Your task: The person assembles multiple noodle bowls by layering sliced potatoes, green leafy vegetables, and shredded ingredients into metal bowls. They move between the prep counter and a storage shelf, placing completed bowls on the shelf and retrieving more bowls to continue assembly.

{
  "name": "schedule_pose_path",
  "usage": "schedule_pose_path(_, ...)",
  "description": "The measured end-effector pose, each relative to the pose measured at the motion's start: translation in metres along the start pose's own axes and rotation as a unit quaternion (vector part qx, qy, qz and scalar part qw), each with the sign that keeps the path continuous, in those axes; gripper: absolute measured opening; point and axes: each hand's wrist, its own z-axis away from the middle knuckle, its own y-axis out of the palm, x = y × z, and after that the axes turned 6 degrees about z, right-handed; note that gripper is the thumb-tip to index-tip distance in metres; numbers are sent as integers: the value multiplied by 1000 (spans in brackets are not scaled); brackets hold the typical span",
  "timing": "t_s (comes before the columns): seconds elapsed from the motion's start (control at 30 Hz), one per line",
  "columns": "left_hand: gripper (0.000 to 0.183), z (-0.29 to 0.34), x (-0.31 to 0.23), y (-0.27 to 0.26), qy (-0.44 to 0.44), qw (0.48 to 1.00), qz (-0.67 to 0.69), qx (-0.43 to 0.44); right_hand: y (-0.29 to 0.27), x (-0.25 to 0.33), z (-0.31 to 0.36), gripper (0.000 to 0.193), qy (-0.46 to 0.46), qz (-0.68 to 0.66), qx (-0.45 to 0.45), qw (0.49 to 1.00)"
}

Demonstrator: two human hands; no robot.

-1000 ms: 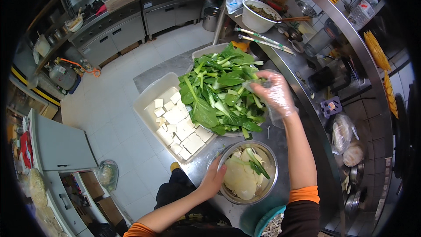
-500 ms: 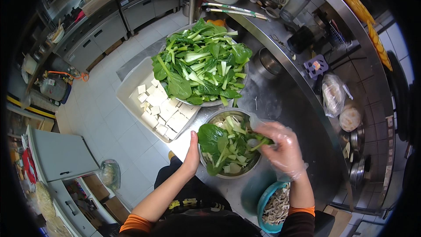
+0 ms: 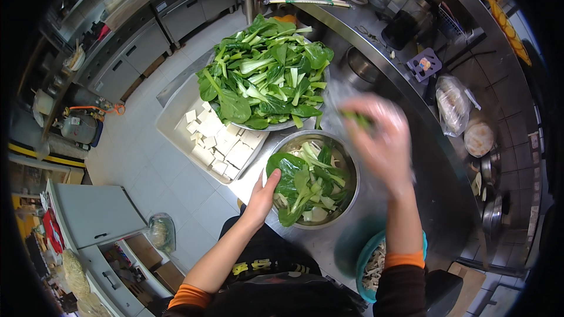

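Observation:
A steel bowl (image 3: pixel 356 185) holds leafy greens (image 3: pixel 305 179) with pale cut pieces among them. My left hand (image 3: pixel 262 198) grips its left rim, thumb over the edge by a large leaf. My right hand (image 3: pixel 380 135), in a clear plastic glove and blurred by motion, is raised above the bowl's upper right. A bit of green stalk (image 3: pixel 359 119) shows between its fingers. Beyond the bowl rises a big heap of cut bok choy (image 3: pixel 264 76) in a wide round vessel. To its left, white tofu blocks (image 3: pixel 222 147) lie in a pale plastic tray (image 3: pixel 171 118).
A teal basin (image 3: pixel 361 267) of sliced mushrooms (image 3: pixel 374 264) stands near my right forearm. An empty metal pot (image 3: pixel 361 66) sits beyond the bowl at the right. The raised shelf (image 3: pixel 376 47) curves along the right, carrying jars, a purple grater-like tool (image 3: pixel 424 64) and bagged food (image 3: pixel 452 105).
My right hand has lifted out of the bowl, up and to the right, with green stalk in its fingers. My left hand stays at the rim. The view has shifted slightly.

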Motion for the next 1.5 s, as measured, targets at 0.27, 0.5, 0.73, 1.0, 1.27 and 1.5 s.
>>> schedule_pose_path(0.27,61,0,-6,0,26,999,45,-14,32,-7,-36,50,-87,145,195,966)
schedule_pose_path(0.5,86,-8,-2,-25,-26,995,15,95,26,7,49,24,-88,95,333,934)
schedule_pose_path(0.73,117,7,-19,-21,106,971,-132,168,-2,-21,8,13,50,-47,108,992)
schedule_pose_path(1.0,100,15,-10,-3,219,945,-237,49,31,-45,-76,46,28,91,36,995)
schedule_pose_path(1.27,72,13,-7,-6,188,967,-158,69,47,4,22,32,-93,232,199,948)
schedule_pose_path(1.5,124,20,-27,-10,222,907,-323,151,21,-14,14,9,239,-289,102,921)
